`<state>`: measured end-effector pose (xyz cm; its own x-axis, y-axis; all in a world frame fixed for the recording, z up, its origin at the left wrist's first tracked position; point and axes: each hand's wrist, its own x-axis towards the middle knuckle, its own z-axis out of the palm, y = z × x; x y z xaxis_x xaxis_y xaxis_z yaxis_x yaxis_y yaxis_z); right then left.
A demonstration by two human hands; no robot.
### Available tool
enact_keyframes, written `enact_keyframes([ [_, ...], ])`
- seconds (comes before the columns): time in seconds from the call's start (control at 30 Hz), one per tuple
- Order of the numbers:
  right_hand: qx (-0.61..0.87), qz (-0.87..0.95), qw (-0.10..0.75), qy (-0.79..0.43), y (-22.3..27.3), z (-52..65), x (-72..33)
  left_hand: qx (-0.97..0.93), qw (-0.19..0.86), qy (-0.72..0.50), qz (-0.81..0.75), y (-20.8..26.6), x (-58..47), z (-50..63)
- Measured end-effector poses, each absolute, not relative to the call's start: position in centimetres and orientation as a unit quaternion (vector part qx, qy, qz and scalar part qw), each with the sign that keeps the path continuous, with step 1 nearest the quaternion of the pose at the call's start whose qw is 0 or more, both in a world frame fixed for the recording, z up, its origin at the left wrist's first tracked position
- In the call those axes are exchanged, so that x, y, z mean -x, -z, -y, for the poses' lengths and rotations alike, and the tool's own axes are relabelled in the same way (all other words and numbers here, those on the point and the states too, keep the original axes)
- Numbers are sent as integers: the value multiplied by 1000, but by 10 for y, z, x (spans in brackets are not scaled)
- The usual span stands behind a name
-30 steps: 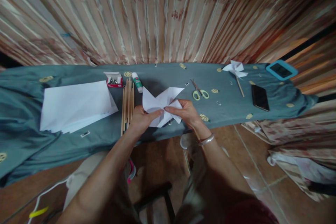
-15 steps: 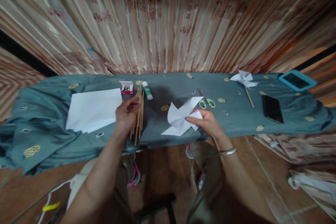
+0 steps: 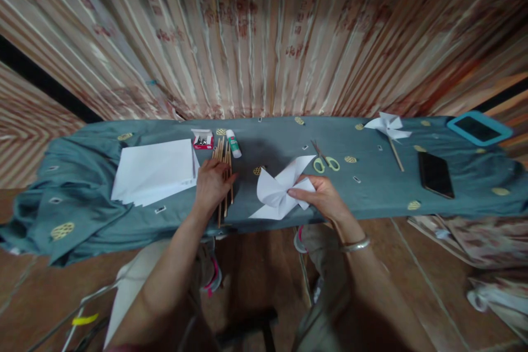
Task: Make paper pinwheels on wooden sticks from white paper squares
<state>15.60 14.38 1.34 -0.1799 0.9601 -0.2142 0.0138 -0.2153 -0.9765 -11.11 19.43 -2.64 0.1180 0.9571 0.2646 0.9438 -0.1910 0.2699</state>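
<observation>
In my right hand (image 3: 324, 197) is a white paper pinwheel (image 3: 278, 192), its folded centre pinched between thumb and fingers. The blades spread out to the left, over the near edge of the table. My left hand (image 3: 212, 184) lies over a bundle of thin wooden sticks (image 3: 226, 206), fingers curled down on them and the thumb at their right side. It hides the middle of the bundle, so how many sticks it grips does not show.
Left of the sticks lies a stack of white paper (image 3: 152, 170). Behind them are a small red box of metal bits (image 3: 203, 140) and a glue stick (image 3: 233, 143). Rightward are scissors (image 3: 325, 162), a pinwheel on a stick (image 3: 388, 125), a black phone (image 3: 436, 175) and a blue-framed device (image 3: 479, 127).
My left hand has come down onto the wooden sticks, its thumb now out to the right. The pinwheel stays in my right hand, slightly lower. The whole view has shifted a little.
</observation>
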Motion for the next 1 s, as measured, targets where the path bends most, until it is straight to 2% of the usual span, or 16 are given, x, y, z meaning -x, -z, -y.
enact_keyframes([
  [0.3,504,484,400,-592,-15,-145,-154,-742,36,-152,-652,22,108,-193],
  [0.53,500,464,411,-605,-15,-146,-148,-678,120,-209,-695,24,110,-193],
  [0.7,499,456,416,-608,-14,-146,-146,-592,186,-304,-723,20,123,-193],
  [0.87,495,502,412,-578,-15,-144,-139,-514,322,-470,-642,5,122,-179],
  [1.0,505,523,449,-519,-20,-139,-131,-436,482,-500,-573,-5,105,-159],
])
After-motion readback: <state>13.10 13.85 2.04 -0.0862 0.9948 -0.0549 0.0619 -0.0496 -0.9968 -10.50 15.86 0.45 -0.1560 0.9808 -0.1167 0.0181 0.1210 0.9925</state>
